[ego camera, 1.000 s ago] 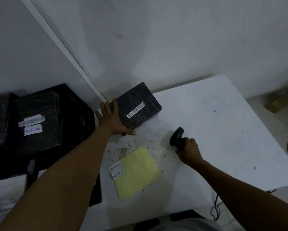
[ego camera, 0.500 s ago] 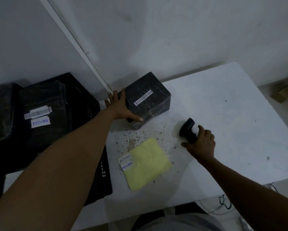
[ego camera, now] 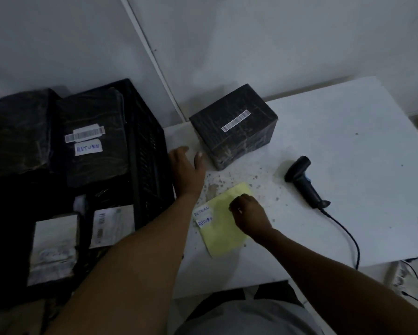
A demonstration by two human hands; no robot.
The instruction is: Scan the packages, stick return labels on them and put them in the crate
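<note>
I take the step in hand to be peeling a return label off the yellow sheet (ego camera: 223, 226), so I use that sheet as my landmark. My right hand (ego camera: 250, 215) sits on top of it, fingers curled inward near its upper middle; whether they already pinch anything I cannot tell. The two return labels (ego camera: 204, 217) lie at the sheet's left edge, just left of that hand and not yet lifted. My left hand (ego camera: 187, 170) rests flat and relaxed on the surface (ego camera: 348, 165) just above the sheet, holding nothing, close beside the black package (ego camera: 234, 126), which stands up and a little right of the sheet with its barcode strip (ego camera: 235, 120) facing up. The scanner (ego camera: 304, 181) lies to the sheet's right, untouched. The crate (ego camera: 150, 146) is to the left and holds a package that already bears a label.

To do this well, I would shift the right fingers left to the lower label's corner and lift with a nail, while the left hand comes down to pin the sheet so it does not ride up. Peel slowly to avoid curling, then lay the label beside the barcode strip, not over it.
</note>
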